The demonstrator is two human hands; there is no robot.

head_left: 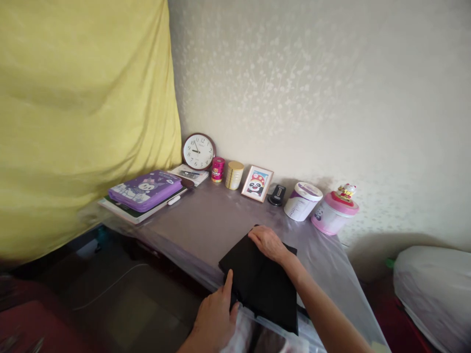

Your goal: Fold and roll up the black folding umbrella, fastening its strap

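A flat black folded sheet point(263, 289), possibly cloth, lies slanted over the near edge of the table, partly above a clear plastic container point(305, 333). My right hand point(270, 243) grips its far edge with fingers bent over it. At the left edge of the black sheet is my left hand point(215, 314), index finger stretched along the side and thumb apart, close to the container's rim. The other fingers of that hand are hidden. Dark and pale contents show blurred inside the container.
Along the wall stand a clock point(199, 151), a pink can point(218, 169), a cream canister point(234, 175), a framed panda picture point(257, 183), a black stand point(277, 195), a white-purple tub point(302, 201) and a pink-lidded tub point(333, 215). A purple case point(147, 189) lies left, by a yellow curtain point(84, 108).
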